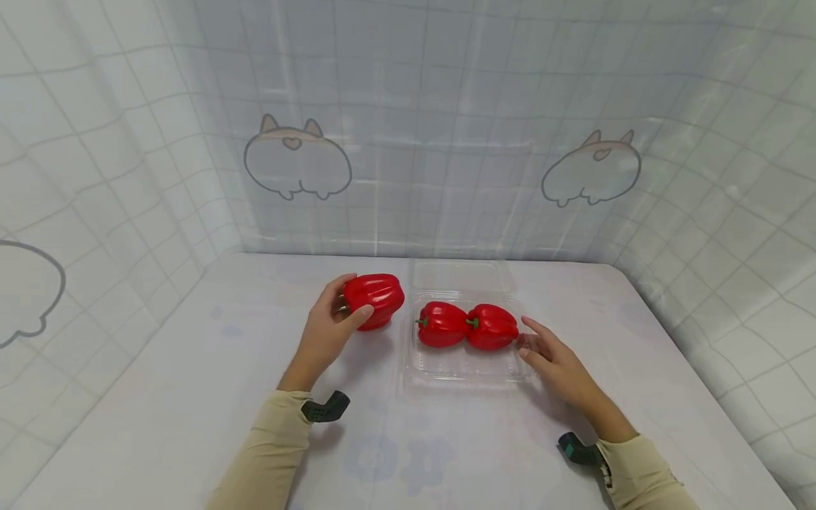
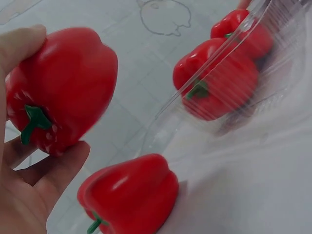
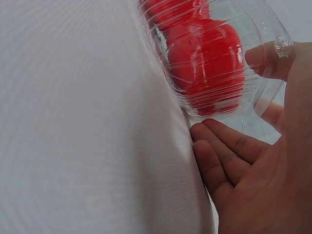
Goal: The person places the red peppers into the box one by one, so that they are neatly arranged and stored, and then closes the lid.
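Note:
My left hand [image 1: 328, 329] grips a red bell pepper [image 1: 372, 290], its thumb and fingers spread around the sides. Below it, in the left wrist view, another red bell pepper [image 2: 134, 190] lies on the table; from the head it is mostly hidden behind the held one. A clear plastic clamshell box [image 1: 440, 367] stands to the right with its lid folded back. Two red bell peppers, a left one [image 1: 441, 324] and a right one [image 1: 492, 327], lie side by side inside. My right hand [image 1: 561, 368] holds the box's right side, thumb at the rim and fingers along the outer wall.
The open lid [image 1: 462, 275] lies flat behind the box. The white table [image 1: 191, 411] is bounded at the back by a grid-patterned curtain [image 1: 440, 156] and by similar curtains on both sides. Dark wrist cameras sit on both sleeves.

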The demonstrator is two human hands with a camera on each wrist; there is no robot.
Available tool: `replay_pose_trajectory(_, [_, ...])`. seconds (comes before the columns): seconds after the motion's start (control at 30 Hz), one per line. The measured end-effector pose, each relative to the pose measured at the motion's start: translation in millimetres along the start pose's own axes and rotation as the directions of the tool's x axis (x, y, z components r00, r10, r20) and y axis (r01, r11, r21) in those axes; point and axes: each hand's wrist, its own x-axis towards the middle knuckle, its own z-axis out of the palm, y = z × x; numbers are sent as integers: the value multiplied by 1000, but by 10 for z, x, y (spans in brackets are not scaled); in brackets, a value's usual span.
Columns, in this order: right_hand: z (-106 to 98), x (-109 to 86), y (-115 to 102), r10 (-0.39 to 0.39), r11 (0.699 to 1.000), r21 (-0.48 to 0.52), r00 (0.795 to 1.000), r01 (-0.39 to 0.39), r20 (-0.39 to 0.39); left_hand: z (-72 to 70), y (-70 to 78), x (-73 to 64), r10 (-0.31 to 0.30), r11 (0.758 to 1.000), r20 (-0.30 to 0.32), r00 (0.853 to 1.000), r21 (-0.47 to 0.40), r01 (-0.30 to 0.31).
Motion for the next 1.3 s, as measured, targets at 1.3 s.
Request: replay_pose_trajectory(1.3, [11,-14,20,18,1000,-25,1000,-18,-5,547,221,-8,8,997,244,970,-70,10])
